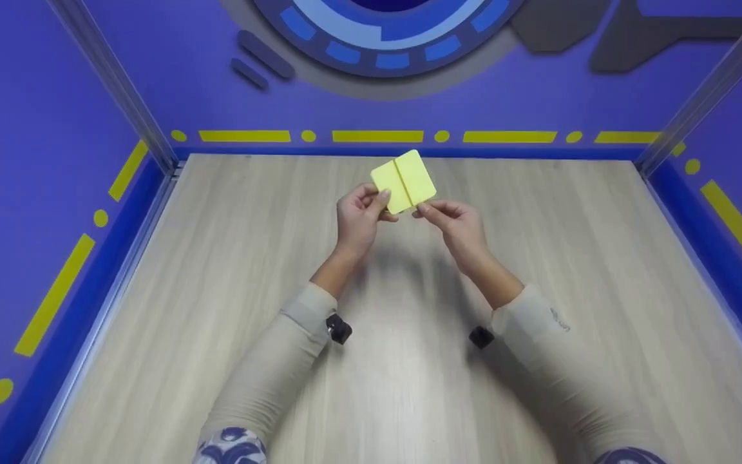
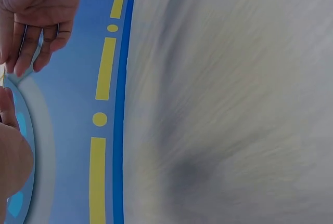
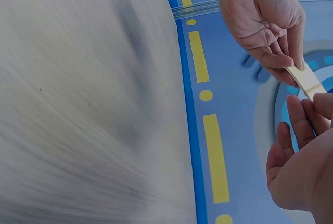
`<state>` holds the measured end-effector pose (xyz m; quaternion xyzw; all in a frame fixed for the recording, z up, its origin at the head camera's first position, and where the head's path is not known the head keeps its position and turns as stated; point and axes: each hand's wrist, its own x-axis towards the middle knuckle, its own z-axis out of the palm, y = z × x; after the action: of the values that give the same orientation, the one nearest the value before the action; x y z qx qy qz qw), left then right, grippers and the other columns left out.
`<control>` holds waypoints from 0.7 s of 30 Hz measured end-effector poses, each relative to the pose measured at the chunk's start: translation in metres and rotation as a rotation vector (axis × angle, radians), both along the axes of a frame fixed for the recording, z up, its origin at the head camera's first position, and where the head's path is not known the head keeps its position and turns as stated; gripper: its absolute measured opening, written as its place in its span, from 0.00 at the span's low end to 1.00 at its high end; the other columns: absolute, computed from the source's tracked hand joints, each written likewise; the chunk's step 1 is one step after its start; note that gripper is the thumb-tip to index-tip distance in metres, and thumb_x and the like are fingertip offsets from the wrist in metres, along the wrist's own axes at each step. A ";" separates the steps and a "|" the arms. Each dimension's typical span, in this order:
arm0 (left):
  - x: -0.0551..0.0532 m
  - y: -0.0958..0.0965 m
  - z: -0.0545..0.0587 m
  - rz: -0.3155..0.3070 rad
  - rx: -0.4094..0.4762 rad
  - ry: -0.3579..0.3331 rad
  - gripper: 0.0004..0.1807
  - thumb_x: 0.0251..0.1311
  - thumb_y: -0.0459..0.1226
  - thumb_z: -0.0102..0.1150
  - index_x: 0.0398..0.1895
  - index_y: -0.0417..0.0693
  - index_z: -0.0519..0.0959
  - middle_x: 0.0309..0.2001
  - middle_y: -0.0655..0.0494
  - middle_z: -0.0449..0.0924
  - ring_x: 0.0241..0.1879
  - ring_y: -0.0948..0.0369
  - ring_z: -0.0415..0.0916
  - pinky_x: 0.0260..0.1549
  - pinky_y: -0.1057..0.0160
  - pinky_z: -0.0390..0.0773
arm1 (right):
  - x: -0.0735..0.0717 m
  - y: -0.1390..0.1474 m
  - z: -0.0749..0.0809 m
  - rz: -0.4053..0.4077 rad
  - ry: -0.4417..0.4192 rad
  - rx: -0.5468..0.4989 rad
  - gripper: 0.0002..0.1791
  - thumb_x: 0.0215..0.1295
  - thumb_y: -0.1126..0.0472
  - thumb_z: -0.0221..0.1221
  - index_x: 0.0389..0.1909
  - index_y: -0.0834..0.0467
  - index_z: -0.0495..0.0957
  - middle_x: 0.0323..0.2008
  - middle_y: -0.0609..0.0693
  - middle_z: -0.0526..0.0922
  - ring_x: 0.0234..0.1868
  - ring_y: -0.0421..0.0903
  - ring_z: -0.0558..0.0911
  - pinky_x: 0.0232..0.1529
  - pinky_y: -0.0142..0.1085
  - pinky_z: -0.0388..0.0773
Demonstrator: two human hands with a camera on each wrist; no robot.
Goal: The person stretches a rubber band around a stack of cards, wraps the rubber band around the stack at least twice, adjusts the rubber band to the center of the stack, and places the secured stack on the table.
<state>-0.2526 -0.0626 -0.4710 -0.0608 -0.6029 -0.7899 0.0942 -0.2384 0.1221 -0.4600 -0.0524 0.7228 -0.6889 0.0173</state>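
A thin, flat yellow square (image 1: 415, 177) with rounded corners is held up above the table between both hands; a straight groove runs across its middle. The left hand (image 1: 357, 216) pinches its lower left side, thumb on the face. At the lower right edge the right hand (image 1: 461, 229) grips with thumb and fingertips. In the right wrist view the yellow square (image 3: 307, 81) shows edge-on, between the left hand (image 3: 268, 24) above and the right hand (image 3: 299, 167) below. The left wrist view catches the right hand (image 2: 41, 16) with several fingers loosely extended.
A wood-grain table (image 1: 248, 258) lies beneath the hands. Blue walls (image 1: 409, 109) with yellow dashes enclose its back and sides, with metal posts (image 1: 113, 77) at the back corners. Small black cameras (image 1: 339, 330) are strapped at the sleeve cuffs.
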 end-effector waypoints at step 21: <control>0.006 -0.001 -0.001 -0.034 -0.165 0.005 0.10 0.68 0.36 0.59 0.45 0.37 0.81 0.36 0.43 0.86 0.29 0.57 0.85 0.31 0.59 0.87 | -0.001 -0.002 -0.009 0.034 -0.128 0.032 0.20 0.66 0.50 0.64 0.47 0.62 0.83 0.33 0.43 0.87 0.49 0.44 0.79 0.55 0.41 0.73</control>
<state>-0.2465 -0.0640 -0.4723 -0.0805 -0.6647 -0.7388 0.0768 -0.2391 0.1204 -0.4692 -0.0202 0.7301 -0.6788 0.0760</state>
